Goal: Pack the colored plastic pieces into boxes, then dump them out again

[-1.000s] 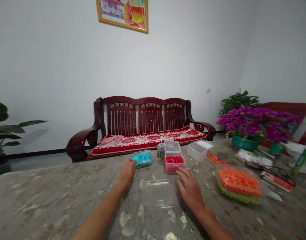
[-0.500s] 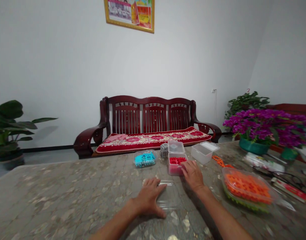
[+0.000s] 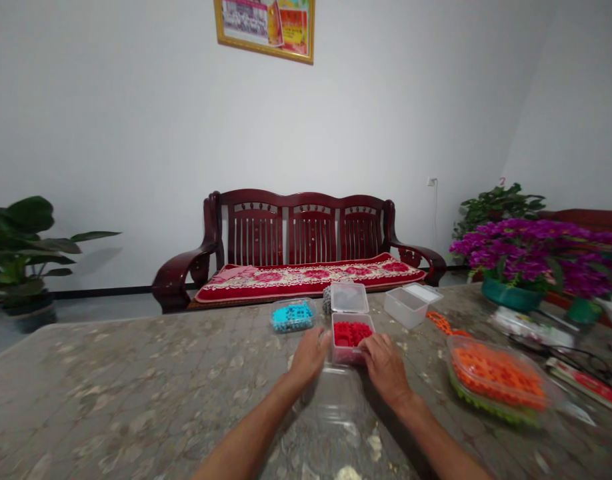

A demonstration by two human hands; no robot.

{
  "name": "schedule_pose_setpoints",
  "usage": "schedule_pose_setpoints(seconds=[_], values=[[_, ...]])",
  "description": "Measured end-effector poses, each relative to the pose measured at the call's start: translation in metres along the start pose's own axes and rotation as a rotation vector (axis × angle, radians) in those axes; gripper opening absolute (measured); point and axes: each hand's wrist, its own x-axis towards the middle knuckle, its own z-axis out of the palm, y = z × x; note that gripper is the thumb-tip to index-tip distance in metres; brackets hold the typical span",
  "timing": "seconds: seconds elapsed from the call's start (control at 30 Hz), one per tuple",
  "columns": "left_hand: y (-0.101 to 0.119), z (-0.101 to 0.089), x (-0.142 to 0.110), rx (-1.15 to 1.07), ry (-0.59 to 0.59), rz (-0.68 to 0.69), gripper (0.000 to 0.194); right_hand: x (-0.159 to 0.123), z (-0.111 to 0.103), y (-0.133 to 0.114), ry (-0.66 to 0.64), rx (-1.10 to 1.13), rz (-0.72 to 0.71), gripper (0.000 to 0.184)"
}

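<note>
My right hand (image 3: 385, 365) grips the front right corner of a clear plastic box (image 3: 347, 357), its fingers closed on the rim. Red plastic pieces (image 3: 353, 333) fill the box, and its hinged lid (image 3: 349, 298) stands raised at the back. Just left of the box is my left hand (image 3: 310, 357), fingers stretched forward and thumb apart; whether it touches the wall I cannot tell. In front of the box, between my forearms, lies an empty clear plastic tray (image 3: 339, 393). A clear tray of blue pieces (image 3: 293, 315) sits beyond my left hand.
An open white box (image 3: 405, 308) stands back right, beside an orange chain (image 3: 443, 323). Nearer on the right are a container of orange pieces (image 3: 499, 373), glasses (image 3: 581, 360) and purple flowers (image 3: 531, 253). A grey beaded object (image 3: 327, 300) is partly behind the raised lid.
The box of red pieces has come closer to me with my right hand on it. My left hand has left the empty tray and moved forward to the box's left side.
</note>
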Motion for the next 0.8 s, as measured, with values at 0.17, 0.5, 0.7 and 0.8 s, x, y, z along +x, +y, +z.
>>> schedule_pose_setpoints(seconds=[0.17,0.5,0.7,0.8], values=[[0.010,0.003,0.017,-0.086,0.043,-0.048,0.040,-0.006,0.000,-0.023,0.064,0.026,-0.118,0.021],[-0.006,-0.078,-0.003,0.152,0.241,-0.159,0.032,0.026,0.002,-0.089,0.119,0.221,-0.301,0.015],[-0.050,-0.158,-0.019,0.324,0.314,-0.275,0.033,0.013,-0.003,-0.114,-0.034,0.491,-0.152,0.033],[-0.076,-0.190,-0.026,0.388,0.330,-0.368,0.034,-0.013,-0.009,-0.111,-0.342,0.464,-0.077,0.042]])
